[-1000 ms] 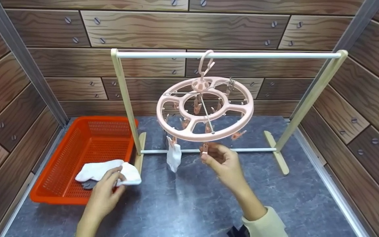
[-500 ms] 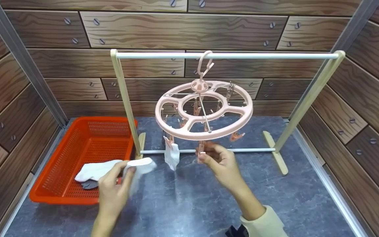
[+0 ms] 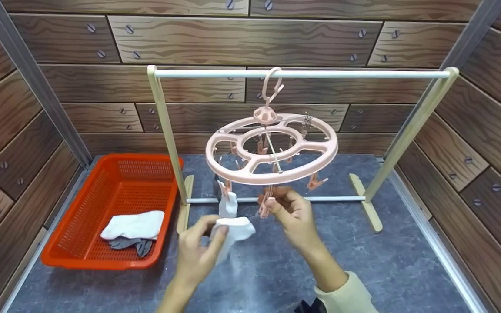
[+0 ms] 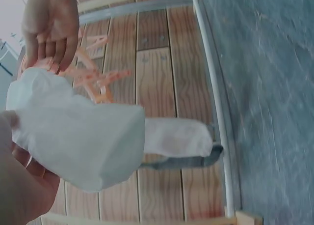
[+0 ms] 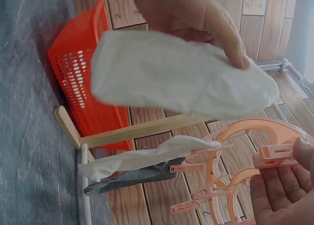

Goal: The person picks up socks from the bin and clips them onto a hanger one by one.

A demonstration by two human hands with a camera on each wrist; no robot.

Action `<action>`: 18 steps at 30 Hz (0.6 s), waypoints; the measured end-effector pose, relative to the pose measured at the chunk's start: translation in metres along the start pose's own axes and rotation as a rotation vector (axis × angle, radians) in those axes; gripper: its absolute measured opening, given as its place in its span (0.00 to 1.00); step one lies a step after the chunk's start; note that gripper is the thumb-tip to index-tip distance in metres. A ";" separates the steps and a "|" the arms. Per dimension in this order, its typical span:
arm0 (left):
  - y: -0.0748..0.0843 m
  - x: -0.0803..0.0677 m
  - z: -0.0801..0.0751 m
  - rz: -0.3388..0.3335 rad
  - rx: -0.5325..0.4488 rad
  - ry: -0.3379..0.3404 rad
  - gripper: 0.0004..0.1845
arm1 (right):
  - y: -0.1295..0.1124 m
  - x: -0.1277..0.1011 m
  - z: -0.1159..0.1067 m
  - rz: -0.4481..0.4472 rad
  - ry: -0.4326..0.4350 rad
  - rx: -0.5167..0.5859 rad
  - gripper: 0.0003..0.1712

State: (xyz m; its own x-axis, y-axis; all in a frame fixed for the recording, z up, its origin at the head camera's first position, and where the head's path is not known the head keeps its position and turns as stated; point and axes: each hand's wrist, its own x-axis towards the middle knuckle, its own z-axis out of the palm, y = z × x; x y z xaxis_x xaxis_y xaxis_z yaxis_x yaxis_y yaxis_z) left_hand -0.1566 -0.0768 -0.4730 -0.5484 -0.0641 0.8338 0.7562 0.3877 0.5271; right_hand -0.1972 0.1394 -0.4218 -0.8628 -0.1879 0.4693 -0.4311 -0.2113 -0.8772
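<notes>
My left hand (image 3: 198, 252) pinches long white cloth sock (image 3: 235, 229); my right hand (image 3: 296, 221), toward two o'clock, pinches slim pink plastic clothespin (image 3: 264, 210).

Back wall (image 3: 242, 39): I am facing horizontal brown wood-grain planks, dark seams dividing them, slotted screw heads (image 3: 129, 29) showing near plank ends.
Side walls (image 3: 489, 130): matching planks are flanking me left and right.
Corner posts (image 3: 42, 87): grey uprights are marking both rear corners.
Work surface (image 3: 407, 278): I am looking down on dark grey, pale-veined marbling.
Edge strip (image 3: 447, 261): silvery trim is following the right wall's base.
Light: pale glare is reflecting off the surface before me.
</notes>
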 end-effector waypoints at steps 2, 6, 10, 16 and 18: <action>0.001 0.000 0.007 -0.003 -0.008 -0.005 0.11 | 0.000 0.000 0.000 -0.015 0.009 0.034 0.10; 0.003 0.002 0.016 -0.047 -0.015 -0.031 0.07 | -0.001 0.001 -0.002 -0.039 0.021 0.086 0.10; 0.007 0.006 0.020 -0.083 0.001 -0.068 0.02 | -0.003 0.001 -0.002 -0.042 0.014 0.114 0.06; 0.011 0.012 0.025 -0.052 0.180 -0.085 0.03 | -0.005 0.003 -0.002 -0.005 0.002 0.163 0.03; 0.011 0.012 0.027 -0.028 0.239 -0.088 0.03 | -0.006 0.003 -0.002 0.006 0.004 0.175 0.04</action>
State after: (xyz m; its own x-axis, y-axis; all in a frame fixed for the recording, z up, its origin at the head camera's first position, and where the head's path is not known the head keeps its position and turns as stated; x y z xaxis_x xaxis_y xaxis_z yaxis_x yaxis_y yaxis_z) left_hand -0.1647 -0.0483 -0.4613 -0.6044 -0.0014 0.7967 0.6404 0.5940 0.4869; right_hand -0.1983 0.1422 -0.4155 -0.8663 -0.1860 0.4636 -0.3740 -0.3737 -0.8488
